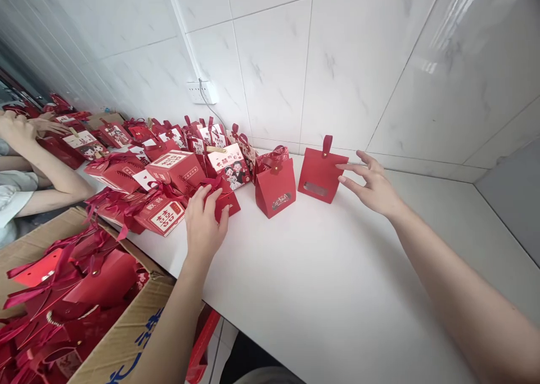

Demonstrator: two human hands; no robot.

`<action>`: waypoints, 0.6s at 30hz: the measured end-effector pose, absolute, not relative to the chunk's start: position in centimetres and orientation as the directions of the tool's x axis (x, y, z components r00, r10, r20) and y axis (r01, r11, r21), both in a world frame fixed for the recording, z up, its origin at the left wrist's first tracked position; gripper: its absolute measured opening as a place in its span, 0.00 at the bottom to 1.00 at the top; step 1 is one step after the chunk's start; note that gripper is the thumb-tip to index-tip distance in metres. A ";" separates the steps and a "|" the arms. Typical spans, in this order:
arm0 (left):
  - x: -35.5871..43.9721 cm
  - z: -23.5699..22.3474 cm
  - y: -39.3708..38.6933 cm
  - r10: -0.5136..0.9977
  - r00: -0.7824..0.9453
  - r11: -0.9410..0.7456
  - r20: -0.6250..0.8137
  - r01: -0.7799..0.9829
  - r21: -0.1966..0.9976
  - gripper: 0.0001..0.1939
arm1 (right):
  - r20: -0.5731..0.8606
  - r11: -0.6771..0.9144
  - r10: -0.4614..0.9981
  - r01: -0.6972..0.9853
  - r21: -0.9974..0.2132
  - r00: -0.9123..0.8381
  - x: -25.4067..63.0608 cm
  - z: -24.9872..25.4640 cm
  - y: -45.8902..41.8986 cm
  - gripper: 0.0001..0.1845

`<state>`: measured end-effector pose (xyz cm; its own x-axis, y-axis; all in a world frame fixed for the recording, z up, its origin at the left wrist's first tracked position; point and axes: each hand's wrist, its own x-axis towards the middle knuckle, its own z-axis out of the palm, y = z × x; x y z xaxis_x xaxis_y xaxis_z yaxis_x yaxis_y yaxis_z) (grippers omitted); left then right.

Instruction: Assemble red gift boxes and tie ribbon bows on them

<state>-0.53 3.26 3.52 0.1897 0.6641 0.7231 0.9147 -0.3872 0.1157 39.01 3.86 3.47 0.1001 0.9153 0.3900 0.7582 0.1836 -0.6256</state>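
Observation:
My left hand (204, 221) rests with curled fingers on a small red gift box (225, 203) lying at the edge of a crowd of red boxes. My right hand (371, 184) is open, fingers spread, just right of an upright red box with a tab handle (320, 171); fingertips are near its right edge, and I cannot tell whether they touch it. Between the two stands another red box with a ribbon (276, 188).
Several red gift boxes (169, 170) crowd the white counter (337, 283) along the tiled wall to the left. A cardboard carton (126, 322) full of red boxes sits at lower left. Another person's arms (37, 165) work at far left. A wall socket (203, 91) is above.

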 end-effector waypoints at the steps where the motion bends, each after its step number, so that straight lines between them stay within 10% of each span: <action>1: 0.1 4.4 3.3 0.633 0.205 -0.426 0.747 0.898 0.114 0.19 | 0.367 0.171 0.925 0.749 -0.641 0.103 39.2 3.1 4.2 0.25; 10: 9.6 10.1 3.5 0.584 0.277 -0.754 0.763 0.535 0.382 0.10 | 0.145 0.181 0.983 0.515 -0.838 -0.109 41.6 6.8 2.3 0.20; 14: 11.9 8.2 3.5 0.675 0.340 -0.738 0.655 0.292 0.609 0.23 | -0.048 0.190 0.918 0.543 -0.818 -0.394 42.1 10.3 -0.5 0.20; 18: 12.5 5.5 2.8 0.753 0.415 -0.635 0.510 0.256 0.729 0.31 | 0.058 0.202 0.971 0.665 -0.719 -0.231 40.4 10.6 -1.0 0.22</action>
